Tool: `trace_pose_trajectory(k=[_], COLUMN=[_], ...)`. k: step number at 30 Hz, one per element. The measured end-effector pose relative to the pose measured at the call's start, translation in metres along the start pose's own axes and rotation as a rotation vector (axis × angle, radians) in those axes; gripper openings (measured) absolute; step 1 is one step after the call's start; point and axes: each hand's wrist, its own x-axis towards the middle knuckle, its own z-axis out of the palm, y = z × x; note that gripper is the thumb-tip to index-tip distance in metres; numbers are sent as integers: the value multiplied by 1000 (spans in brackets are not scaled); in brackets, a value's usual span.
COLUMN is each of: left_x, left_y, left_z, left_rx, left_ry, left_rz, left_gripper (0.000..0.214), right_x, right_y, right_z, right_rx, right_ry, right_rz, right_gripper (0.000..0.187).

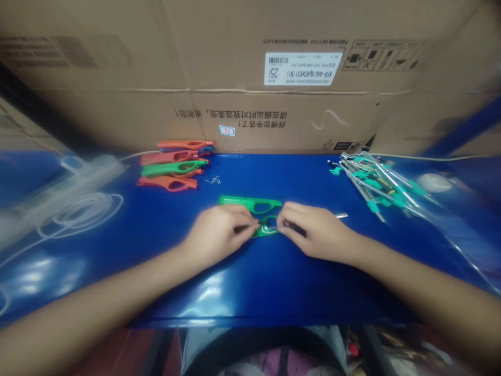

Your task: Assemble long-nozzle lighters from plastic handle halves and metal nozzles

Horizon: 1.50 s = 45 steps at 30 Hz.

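Two green plastic handle shell halves lie in front of me, one behind the other. The far half [238,201] lies with its oval trigger opening in plain view. My left hand [225,230] is closed in a pinch at the near half [266,230], covering its left part. A thin pale wire or strip shows inside that half, between my hands. My right hand [307,227] is closed at the shell's right end, with the thin metal tube [342,215] sticking out behind it. The small parts under my fingertips are hidden.
Orange, red and green handle shells [174,167] are stacked at the back left, beside several tiny metal pins [214,180]. Metal tubes with teal parts [376,183] lie in a pile at right. A coiled white cable [84,214] lies at left. A cardboard wall [156,120] closes the back.
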Motion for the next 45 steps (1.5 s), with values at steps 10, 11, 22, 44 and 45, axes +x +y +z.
trace_pose_trajectory(k=[10,11,22,44,45], left_x=[-4,-6,-5,-4,-4], left_y=[9,12,1,-1,-1], left_z=[-12,-14,-9,12,12], left_rx=[392,414,57,-181,-177], left_ry=[-145,-166,-170,-46,-49], left_rz=[162,174,78,107,113], left_gripper=[32,32,35,35,35], right_x=[1,1,-4,2,2], right_y=[0,-1,-3,2,2], right_z=[-1,-1,-7,7,8], right_rx=[-20,-27,-17,27,40], right_ry=[-5,-5,14,116,116], right_rz=[-1,-2,-59,173,168], right_gripper=[5,6,12,14,14])
